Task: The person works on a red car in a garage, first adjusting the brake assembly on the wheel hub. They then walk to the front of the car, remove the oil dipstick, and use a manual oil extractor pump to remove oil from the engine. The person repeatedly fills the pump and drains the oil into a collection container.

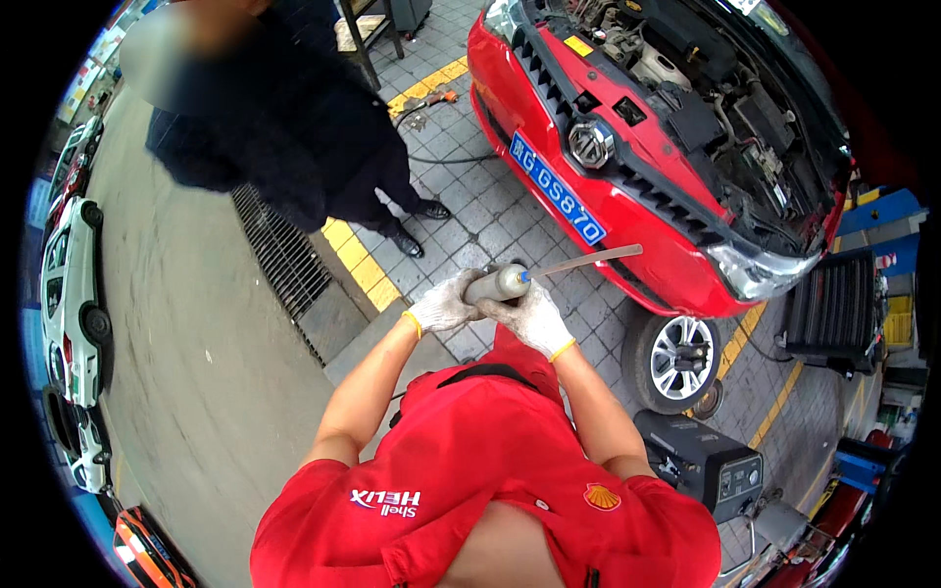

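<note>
I hold a grey cylinder (497, 284) in front of my waist. It has a blue collar at its end, and a long thin rod (593, 258) sticks out from there toward the right. My left hand (443, 302), in a whitish work glove with a yellow cuff, is closed around the cylinder's left side. From the right and below, my right hand (534, 318), gloved alike, grips the same cylinder. The palms and the cylinder's lower end are hidden. Past the rod's tip stands a red car (652, 263) with its bonnet raised.
A person in dark clothes (284, 137) stands ahead on the left, beside a floor grating (284, 250). A loose wheel (637, 358) rests by the car's front corner, near a grey machine (701, 441). A hose (451, 160) crosses the paving. White cars (76, 269) are parked far left.
</note>
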Demonstrator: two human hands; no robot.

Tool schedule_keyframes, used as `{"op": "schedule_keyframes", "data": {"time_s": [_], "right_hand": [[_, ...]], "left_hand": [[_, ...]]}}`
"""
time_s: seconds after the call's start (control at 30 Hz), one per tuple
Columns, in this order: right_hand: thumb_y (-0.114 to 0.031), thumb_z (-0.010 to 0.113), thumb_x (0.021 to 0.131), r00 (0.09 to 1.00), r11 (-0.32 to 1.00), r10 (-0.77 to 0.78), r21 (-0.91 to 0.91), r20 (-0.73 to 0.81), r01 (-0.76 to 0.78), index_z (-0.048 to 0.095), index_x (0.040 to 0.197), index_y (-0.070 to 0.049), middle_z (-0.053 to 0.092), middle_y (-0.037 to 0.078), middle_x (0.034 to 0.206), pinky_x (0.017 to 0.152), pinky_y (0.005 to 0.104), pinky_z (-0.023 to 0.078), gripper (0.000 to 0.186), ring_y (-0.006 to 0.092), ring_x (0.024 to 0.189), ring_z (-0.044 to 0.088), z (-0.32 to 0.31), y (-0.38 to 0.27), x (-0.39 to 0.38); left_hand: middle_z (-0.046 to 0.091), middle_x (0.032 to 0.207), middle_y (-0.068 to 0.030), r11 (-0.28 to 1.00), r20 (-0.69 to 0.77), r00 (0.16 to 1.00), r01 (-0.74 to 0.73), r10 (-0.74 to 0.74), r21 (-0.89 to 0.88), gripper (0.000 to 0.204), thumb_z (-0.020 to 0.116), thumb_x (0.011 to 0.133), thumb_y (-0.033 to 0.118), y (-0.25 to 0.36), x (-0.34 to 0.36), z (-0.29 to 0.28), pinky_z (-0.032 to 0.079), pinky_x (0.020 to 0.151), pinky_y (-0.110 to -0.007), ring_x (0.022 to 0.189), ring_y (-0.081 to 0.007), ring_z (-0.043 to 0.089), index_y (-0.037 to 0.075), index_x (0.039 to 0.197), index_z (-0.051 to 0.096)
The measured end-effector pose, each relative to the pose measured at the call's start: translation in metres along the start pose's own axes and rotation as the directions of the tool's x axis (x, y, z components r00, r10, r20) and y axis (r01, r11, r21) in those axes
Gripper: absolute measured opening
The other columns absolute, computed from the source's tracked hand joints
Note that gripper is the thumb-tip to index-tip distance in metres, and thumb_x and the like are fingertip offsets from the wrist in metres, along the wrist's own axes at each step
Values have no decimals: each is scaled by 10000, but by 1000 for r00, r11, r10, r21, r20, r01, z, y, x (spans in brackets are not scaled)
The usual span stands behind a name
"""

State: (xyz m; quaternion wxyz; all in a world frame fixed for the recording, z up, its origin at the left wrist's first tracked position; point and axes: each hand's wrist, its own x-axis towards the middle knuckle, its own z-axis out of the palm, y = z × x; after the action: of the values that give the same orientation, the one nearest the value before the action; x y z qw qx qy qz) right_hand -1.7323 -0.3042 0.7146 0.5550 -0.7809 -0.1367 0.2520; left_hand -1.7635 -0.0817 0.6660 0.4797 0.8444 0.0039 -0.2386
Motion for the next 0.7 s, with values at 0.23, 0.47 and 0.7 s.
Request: {"op": "schedule_keyframes", "data": {"time_s": [0.23, 0.47, 0.7], "right_hand": [[-428, 915, 829, 998, 995, -54, -87, -13, 53, 650, 1407, -56, 732, 207, 1325, 1056, 452, 558, 737, 357, 1249, 705, -89, -7, 181], [-367, 909, 854, 996, 995, -88, -42, 18, 89, 631, 1414, -22, 735, 219, 1301, 1032, 435, 572, 715, 338, 1234, 719, -166, -49, 346], [-324, 916, 864, 993, 982, -98, 154, -65, 107, 629, 1413, -2, 757, 175, 1248, 1008, 425, 587, 698, 282, 1151, 738, -183, -61, 495]], "left_hand": [[620, 1483, -221, 995, -83, 995, -46, 53, 88, 858, 906, 831, 378, 33, 170, -88, 483, 1170, -453, 1391, -376, 600, 57, 1528, 524], [585, 1452, -247, 999, -427, 904, -41, 40, 8, 854, 881, 820, 411, 44, 285, -174, 468, 1179, -473, 1359, -427, 581, 49, 1515, 542], [613, 1484, -229, 970, -460, 870, 80, -180, -230, 832, 824, 910, 473, -4, 375, -275, 473, 1189, -436, 1406, -346, 596, 40, 1549, 516]]}}
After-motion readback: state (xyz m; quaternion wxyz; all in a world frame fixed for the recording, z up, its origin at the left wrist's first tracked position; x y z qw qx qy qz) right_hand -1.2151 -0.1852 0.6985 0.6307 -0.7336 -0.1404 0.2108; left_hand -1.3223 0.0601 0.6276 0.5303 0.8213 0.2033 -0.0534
